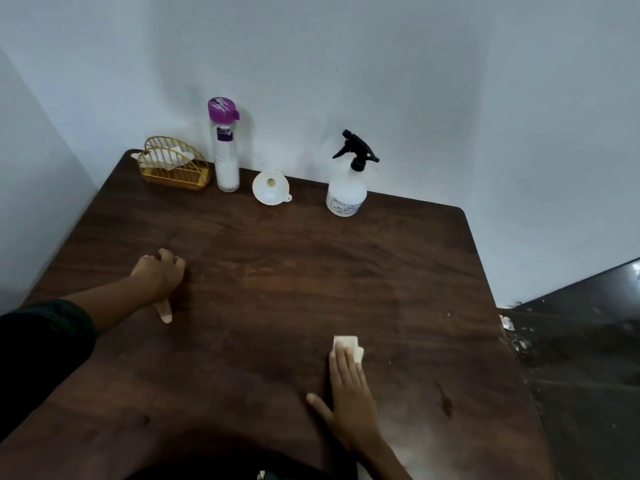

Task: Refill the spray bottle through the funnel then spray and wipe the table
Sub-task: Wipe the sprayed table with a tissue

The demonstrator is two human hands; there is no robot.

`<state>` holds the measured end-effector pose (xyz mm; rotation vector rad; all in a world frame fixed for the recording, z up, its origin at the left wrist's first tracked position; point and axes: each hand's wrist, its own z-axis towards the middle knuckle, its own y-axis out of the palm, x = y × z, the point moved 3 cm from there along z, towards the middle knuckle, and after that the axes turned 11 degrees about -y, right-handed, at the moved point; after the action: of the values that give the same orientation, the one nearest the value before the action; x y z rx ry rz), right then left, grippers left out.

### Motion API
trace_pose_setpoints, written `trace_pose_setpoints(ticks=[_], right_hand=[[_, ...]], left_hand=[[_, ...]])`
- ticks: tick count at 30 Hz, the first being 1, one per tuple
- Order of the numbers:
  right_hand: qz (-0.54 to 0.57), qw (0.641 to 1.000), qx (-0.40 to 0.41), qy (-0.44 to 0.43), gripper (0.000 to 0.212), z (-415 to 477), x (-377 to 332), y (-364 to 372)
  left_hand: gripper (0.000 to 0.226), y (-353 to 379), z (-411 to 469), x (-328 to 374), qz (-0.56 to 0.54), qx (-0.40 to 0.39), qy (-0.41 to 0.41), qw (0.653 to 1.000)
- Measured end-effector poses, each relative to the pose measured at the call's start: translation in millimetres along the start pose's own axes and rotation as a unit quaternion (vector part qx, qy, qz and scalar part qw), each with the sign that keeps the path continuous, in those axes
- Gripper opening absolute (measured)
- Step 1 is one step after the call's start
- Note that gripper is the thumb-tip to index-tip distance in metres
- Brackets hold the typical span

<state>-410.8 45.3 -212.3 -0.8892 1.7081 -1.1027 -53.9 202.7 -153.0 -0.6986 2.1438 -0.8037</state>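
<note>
Head view: a dark wooden desk (311,271) set in the corner of a pale wall, seen from above, with both hands on it.
Left hand: the left hand (160,275) rests on the left half of the desk with its fingers curled under and the thumb stuck out towards the camera; nothing shows inside it.
Left arm: a dark sleeve (45,341) covers the upper forearm.
Right hand: the right hand (349,386) lies flat near the front of the desk, fingers straight and together, thumb spread to the left.
Tissue: a folded white tissue (348,345) lies under the right fingertips, pressed to the wood, its far edge showing beyond them.
Spray bottle: the spray bottle (345,194) stands upright at the back edge, right of middle, well apart from both hands; black trigger head on, pale translucent body with a label. Its fill level cannot be told.
Funnel: the white funnel (270,188) lies on the desk between the two bottles, its wide mouth turned towards the camera.
Water bottle: a tall clear bottle with a purple lid (225,157) stands just left of the funnel, lid closed, its lower part white.
Napkin holder: a gold wire holder (175,169) with white napkins (169,155) sits in the back left corner, beside the tall bottle.
</note>
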Motion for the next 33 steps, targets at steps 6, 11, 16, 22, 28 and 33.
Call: trace_pose_setpoints(ticks=[6, 11, 16, 22, 28, 33], right_hand=[[0.041, 0.977, 0.108, 0.177, 0.106, -35, 46, -8], [0.064, 0.984, 0.097, 0.135, 0.117, 6, 33, -20], [0.005, 1.000, 0.015, -0.014, 0.083, -29, 49, -8], [0.031, 0.970, 0.102, 0.218, 0.083, -36, 155, -55], [0.079, 0.941, 0.108, 0.311, 0.078, 40, 177, -91], [0.054, 0.983, 0.070, 0.163, 0.092, 51, 131, -70]], left_hand=[[0.128, 4, 0, -5, -0.045, -0.012, 0.002, 0.999], [0.129, 2, -1, -2, -0.038, -0.020, 0.006, 0.999], [0.128, 3, -1, -4, -0.044, -0.008, 0.004, 0.999], [0.128, 2, -1, -4, -0.044, -0.006, 0.011, 0.999], [0.131, 6, -1, -8, -0.059, -0.014, 0.015, 0.998], [0.123, 6, 2, -7, -0.054, 0.000, 0.014, 0.998]])
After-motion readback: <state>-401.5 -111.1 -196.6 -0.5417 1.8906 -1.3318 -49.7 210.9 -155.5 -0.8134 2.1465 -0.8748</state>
